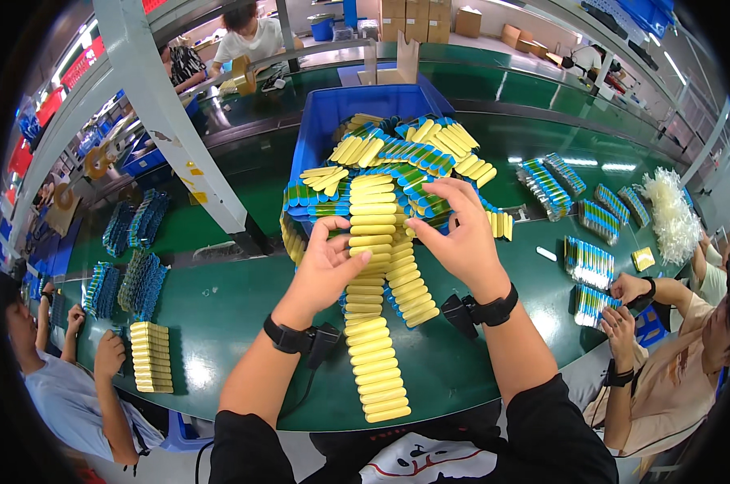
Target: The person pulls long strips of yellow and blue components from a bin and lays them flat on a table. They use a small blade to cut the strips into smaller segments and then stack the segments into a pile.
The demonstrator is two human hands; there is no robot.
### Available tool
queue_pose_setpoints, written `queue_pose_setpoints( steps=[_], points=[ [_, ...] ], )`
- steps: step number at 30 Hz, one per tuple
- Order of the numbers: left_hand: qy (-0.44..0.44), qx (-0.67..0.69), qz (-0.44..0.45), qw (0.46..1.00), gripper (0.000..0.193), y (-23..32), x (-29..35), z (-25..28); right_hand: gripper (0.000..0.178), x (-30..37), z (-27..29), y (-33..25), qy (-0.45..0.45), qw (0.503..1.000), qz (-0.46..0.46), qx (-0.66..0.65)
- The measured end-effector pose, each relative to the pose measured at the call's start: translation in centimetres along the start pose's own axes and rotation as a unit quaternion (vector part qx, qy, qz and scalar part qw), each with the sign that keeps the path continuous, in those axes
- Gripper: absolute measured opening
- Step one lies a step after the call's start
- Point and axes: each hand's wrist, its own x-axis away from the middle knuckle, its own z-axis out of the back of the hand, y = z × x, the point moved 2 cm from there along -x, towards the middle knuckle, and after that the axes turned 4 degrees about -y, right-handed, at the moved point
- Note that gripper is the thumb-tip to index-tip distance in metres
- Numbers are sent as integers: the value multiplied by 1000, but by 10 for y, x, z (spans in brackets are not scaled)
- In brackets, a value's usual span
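A long strip of yellow, round-ended flat pieces [377,367] hangs out of a blue bin [320,109] and runs down the green table toward me. My left hand [323,270] grips this strip's left edge, thumb lying over the front, fingertips at the side. At its right edge is my right hand [464,239], thumb and fingers spread, the thumb tip against the strip. A second yellow strip [411,286] lies beside the first, slanting down to the right. More strips, yellow on one side and blue-green on the other [417,157], are heaped in the bin and spill over its front.
Bundled blue-green strips [542,189] lie on the table's right, near a white stringy pile [671,214]. More bundles [143,282] and a yellow stack [151,357] lie left. A grey metal post [175,121] rises left of the bin. Co-workers sit on both sides and across.
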Motion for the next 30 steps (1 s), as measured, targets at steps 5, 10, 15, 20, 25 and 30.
queue_pose_setpoints(
  steps=[5,10,15,20,25,30],
  points=[
    [9,-18,-48,999,60,-3,2,-5,48,2,8,-8,-2,999,-40,-4],
    [-62,-64,37,995,82,12,4,-10,43,5,12,-18,-30,987,-114,-114],
    [-106,-96,55,988,78,21,6,-13,43,8,17,-27,-164,887,-158,-402],
    [-126,-121,72,982,78,27,8,-17,50,10,10,-19,-278,717,-118,-628],
    [-127,-94,64,985,80,24,12,-16,53,12,-8,-26,-181,725,-117,-654],
    [-119,-93,51,987,82,20,12,-15,52,15,-20,-16,-182,741,-64,-644]
  ],
)
